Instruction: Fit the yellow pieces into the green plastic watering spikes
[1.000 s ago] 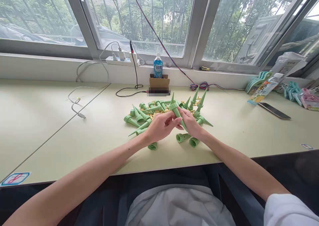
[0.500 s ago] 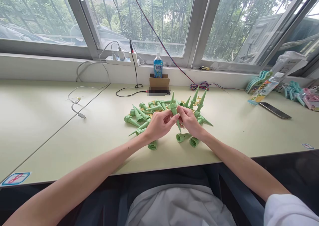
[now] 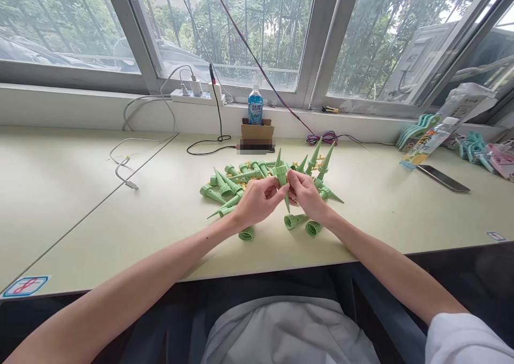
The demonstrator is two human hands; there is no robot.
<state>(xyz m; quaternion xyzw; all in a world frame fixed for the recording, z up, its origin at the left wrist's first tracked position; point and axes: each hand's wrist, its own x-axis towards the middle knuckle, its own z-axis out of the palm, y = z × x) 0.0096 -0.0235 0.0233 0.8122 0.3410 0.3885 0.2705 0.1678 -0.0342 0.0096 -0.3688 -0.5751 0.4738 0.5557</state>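
My left hand [image 3: 258,201] and my right hand [image 3: 307,194] meet above a heap of green plastic cone spikes [image 3: 228,184] on the pale table [image 3: 100,214]. Both pinch one green spike [image 3: 282,181], which points nearly straight down with its wide end up. Fingers of both hands are curled round it. Two more spikes [image 3: 302,224] lie just below my right wrist, and another [image 3: 246,234] lies under my left wrist. Small yellow parts show among the heap behind my hands.
A small cardboard box [image 3: 257,134] and a blue-labelled bottle [image 3: 254,107] stand at the back by the window. A power strip [image 3: 196,95] and white cables [image 3: 124,166] lie to the left. A phone [image 3: 442,178], a drink carton [image 3: 425,144] and coloured plastic items [image 3: 482,152] sit right.
The held spike has turned from a slant to nearly upright, tip down. Both hands have shifted slightly upward and closer together.
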